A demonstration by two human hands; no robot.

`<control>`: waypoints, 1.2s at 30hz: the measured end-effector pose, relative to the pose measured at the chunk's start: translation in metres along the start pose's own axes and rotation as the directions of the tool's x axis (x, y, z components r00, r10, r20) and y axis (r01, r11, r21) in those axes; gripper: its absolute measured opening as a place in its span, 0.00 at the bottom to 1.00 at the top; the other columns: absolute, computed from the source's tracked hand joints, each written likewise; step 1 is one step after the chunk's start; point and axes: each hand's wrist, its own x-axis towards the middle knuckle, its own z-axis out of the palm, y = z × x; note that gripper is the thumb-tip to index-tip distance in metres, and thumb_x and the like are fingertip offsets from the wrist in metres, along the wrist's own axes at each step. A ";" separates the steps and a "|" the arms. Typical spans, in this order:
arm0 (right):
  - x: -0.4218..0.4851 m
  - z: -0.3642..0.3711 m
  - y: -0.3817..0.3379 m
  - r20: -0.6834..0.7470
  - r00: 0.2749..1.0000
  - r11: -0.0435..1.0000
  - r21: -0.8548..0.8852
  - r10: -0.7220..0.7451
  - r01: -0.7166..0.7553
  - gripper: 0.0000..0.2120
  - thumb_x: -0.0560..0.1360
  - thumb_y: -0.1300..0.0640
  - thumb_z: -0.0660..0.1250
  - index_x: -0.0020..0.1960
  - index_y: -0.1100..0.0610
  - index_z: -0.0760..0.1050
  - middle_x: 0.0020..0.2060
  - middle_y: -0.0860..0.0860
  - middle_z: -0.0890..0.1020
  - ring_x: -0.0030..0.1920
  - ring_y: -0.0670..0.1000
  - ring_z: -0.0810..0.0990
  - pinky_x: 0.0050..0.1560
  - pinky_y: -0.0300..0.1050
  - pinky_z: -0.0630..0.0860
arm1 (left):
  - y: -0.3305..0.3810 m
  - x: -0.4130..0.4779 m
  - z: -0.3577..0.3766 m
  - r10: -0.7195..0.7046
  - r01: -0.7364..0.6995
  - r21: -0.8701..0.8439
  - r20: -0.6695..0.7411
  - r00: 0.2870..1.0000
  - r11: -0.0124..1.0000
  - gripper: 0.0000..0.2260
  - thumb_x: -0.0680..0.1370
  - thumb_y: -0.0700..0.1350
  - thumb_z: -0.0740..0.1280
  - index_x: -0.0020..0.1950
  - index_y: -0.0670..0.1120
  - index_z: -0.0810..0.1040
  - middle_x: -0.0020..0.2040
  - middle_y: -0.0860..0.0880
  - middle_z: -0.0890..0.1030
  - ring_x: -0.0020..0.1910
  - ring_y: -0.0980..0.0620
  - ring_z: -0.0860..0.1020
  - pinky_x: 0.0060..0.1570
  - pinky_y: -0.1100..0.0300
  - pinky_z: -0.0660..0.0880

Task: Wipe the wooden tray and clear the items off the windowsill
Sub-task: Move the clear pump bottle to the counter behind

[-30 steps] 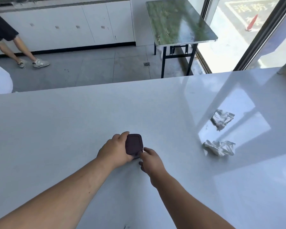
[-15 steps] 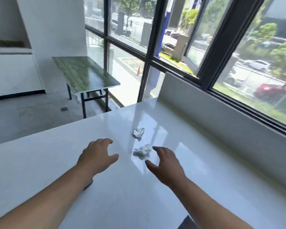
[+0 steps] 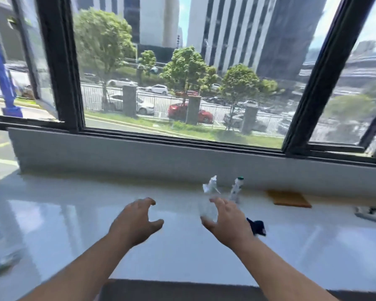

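Observation:
Both hands hover over the white windowsill [image 3: 74, 224] with spread fingers and hold nothing. My left hand [image 3: 135, 220] is at the centre. My right hand [image 3: 226, 222] is just right of it, a short way in front of a clear spray bottle [image 3: 211, 192] and a small white bottle with a green cap [image 3: 236, 189], both standing near the wall. A flat wooden tray [image 3: 288, 199] lies further right against the wall. A dark blue object [image 3: 257, 227] lies right behind my right hand, partly hidden by it. The image is blurred by motion.
A grey wall [image 3: 139, 155] and black-framed windows rise behind the sill. A grey-and-dark tool [image 3: 371, 216] lies at the far right. Blurred pale crumpled items [image 3: 0, 255] lie at the left edge. A dark edge [image 3: 182, 290] runs along the sill's front.
The view has swung right, from the floor side to face the window. My hands let go of the small dark case and now hover open over the sill; the crumpled papers slid off to the left.

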 end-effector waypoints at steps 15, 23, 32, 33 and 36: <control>-0.015 -0.094 0.343 -0.022 0.959 0.951 0.137 0.284 -0.278 0.24 0.79 0.41 0.64 0.71 0.49 0.71 0.68 0.46 0.76 0.71 0.50 0.69 0.68 0.48 0.71 | 0.287 0.074 0.184 0.128 -0.134 0.050 0.108 0.986 0.990 0.27 0.74 0.65 0.67 0.71 0.59 0.71 0.71 0.58 0.74 0.70 0.55 0.70 0.55 0.58 0.71; 0.048 -0.040 0.311 0.104 0.979 0.956 0.222 0.174 -0.193 0.22 0.78 0.44 0.62 0.71 0.46 0.70 0.65 0.43 0.75 0.68 0.48 0.69 0.65 0.46 0.72 | 0.244 0.126 0.174 0.011 -0.017 0.119 0.047 0.999 0.993 0.29 0.75 0.63 0.68 0.73 0.56 0.70 0.73 0.57 0.73 0.71 0.52 0.69 0.55 0.57 0.71; 0.133 -0.037 0.291 0.074 0.960 0.951 0.139 0.269 -0.277 0.24 0.78 0.46 0.62 0.74 0.46 0.70 0.70 0.44 0.74 0.72 0.50 0.67 0.69 0.48 0.70 | 0.193 0.221 0.153 0.016 -0.016 0.048 0.007 1.000 0.999 0.31 0.73 0.65 0.67 0.74 0.56 0.69 0.73 0.56 0.72 0.70 0.51 0.71 0.55 0.54 0.73; 0.145 -0.041 0.289 0.058 0.956 0.947 0.135 0.287 -0.292 0.25 0.78 0.46 0.62 0.74 0.47 0.70 0.71 0.45 0.74 0.72 0.50 0.68 0.69 0.49 0.70 | 0.190 0.234 0.149 0.023 -0.023 0.035 -0.002 1.000 0.999 0.31 0.73 0.66 0.66 0.73 0.55 0.69 0.72 0.56 0.73 0.69 0.51 0.71 0.53 0.54 0.72; 0.173 -0.041 0.280 0.011 0.950 0.939 0.148 0.313 -0.311 0.24 0.77 0.48 0.64 0.73 0.48 0.72 0.69 0.46 0.76 0.70 0.50 0.71 0.68 0.49 0.71 | 0.183 0.270 0.137 0.036 -0.036 0.012 -0.010 0.999 0.999 0.32 0.73 0.66 0.66 0.74 0.54 0.69 0.72 0.53 0.73 0.69 0.48 0.71 0.60 0.52 0.73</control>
